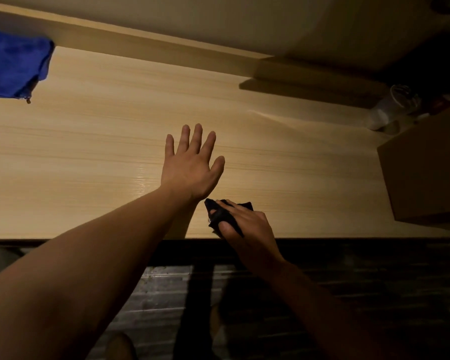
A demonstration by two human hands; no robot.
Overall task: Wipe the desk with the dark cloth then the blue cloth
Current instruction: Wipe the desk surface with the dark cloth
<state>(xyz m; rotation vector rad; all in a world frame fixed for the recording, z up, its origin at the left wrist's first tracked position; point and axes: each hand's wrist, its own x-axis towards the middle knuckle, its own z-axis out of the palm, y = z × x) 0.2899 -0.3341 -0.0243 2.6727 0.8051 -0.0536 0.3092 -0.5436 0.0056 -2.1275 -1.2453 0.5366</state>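
Note:
A light wooden desk fills the view. My left hand lies flat on its middle with the fingers spread, holding nothing. My right hand presses a small bunched dark cloth onto the desk close to the front edge, just right of my left wrist; the fingers cover much of the cloth. A blue cloth lies at the far left of the desk against the back ledge, partly cut off by the frame.
A raised wooden ledge runs along the back of the desk. A brown cardboard box stands at the right edge, with a pale plastic container behind it. Dark floor lies below the front edge.

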